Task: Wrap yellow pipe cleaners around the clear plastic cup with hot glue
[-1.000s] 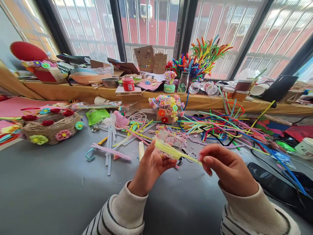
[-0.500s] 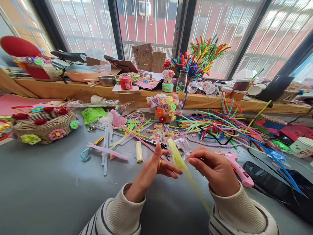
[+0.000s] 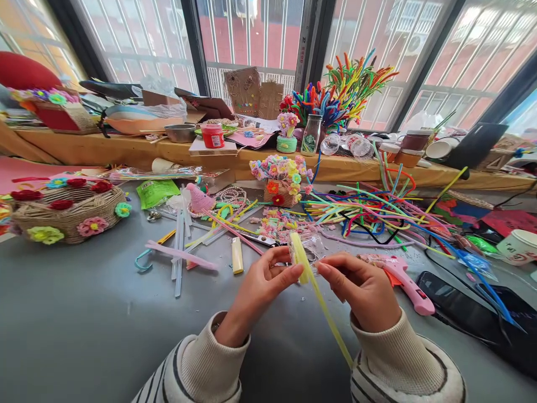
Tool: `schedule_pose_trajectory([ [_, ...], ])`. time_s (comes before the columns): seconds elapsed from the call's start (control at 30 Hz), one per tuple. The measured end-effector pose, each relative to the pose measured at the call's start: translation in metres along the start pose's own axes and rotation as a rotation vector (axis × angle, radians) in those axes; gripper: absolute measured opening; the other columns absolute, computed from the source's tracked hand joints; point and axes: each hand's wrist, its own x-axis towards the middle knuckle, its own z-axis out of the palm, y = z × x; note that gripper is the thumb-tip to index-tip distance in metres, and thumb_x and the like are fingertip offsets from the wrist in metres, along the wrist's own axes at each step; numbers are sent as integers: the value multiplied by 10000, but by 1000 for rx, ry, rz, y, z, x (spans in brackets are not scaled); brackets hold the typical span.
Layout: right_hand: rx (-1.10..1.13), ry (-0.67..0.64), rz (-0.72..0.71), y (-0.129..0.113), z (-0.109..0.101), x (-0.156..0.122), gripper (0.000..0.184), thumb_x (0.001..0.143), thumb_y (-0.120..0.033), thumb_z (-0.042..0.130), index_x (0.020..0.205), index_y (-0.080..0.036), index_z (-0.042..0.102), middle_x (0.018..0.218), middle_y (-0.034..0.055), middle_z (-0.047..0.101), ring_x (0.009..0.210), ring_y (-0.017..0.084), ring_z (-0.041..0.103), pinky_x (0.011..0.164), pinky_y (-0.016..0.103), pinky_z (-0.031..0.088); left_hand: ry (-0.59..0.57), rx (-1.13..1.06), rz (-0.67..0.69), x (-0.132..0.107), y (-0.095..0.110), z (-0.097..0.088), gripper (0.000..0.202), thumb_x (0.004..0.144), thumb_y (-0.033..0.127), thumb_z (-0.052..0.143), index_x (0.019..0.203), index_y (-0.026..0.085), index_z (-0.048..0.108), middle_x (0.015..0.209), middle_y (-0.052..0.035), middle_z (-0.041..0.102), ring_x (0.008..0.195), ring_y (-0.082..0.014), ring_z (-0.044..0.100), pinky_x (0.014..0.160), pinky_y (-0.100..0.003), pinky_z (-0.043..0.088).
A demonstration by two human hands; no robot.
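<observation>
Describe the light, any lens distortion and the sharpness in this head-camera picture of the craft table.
Head view: daylight floods in through the windows behind, washing out the top right panes; the wide lens bows the window bars and the shelf edge; the left hand, right hand and yellow pipe cleaner are sharp, casting only a soft shadow on the grey table.
</observation>
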Motion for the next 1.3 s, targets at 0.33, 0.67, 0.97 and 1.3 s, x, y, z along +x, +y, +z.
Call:
schedule_pose_trajectory([
  [0.33, -57, -119, -13, 1, -3, 1, 191, 641, -375, 664, 673, -187, 648, 642, 5, 579, 536, 94, 431, 490, 251, 310, -90, 88, -29, 4, 1, -7, 439, 607, 319, 702, 969, 133, 539, 932, -93, 617, 836, -215, 588, 739, -319, 450],
  [0.67, -137, -227, -18, 2, -6, 0, 229, 641, -402, 646, 709, -183, 645, 665, 14, 568, 534, 98, 358, 479, 261, 244, -180, 91, -46, 3, 5, -6, 513, 613, 360, 691, 1029, 117, 515, 908, -103, 628, 900, -246, 577, 823, -361, 403],
  [0.97, -237, -253, -79, 4, -8, 1, 201, 689, -378, 592, 728, -186, 635, 691, 22, 565, 539, 101, 366, 481, 256, 276, -204, 100, -61, 6, 1, -9, 513, 620, 385, 680, 1020, 135, 481, 894, -93, 616, 898, -240, 567, 816, -367, 404],
  [1.3, -252, -256, -90, 7, -7, 1, 183, 688, -364, 594, 720, -185, 614, 660, 9, 522, 510, 90, 337, 464, 249, 263, -99, 67, -40, 6, -4, -7, 783, 549, 408, 718, 1199, 187, 343, 1106, -121, 471, 841, -207, 571, 798, -368, 418],
])
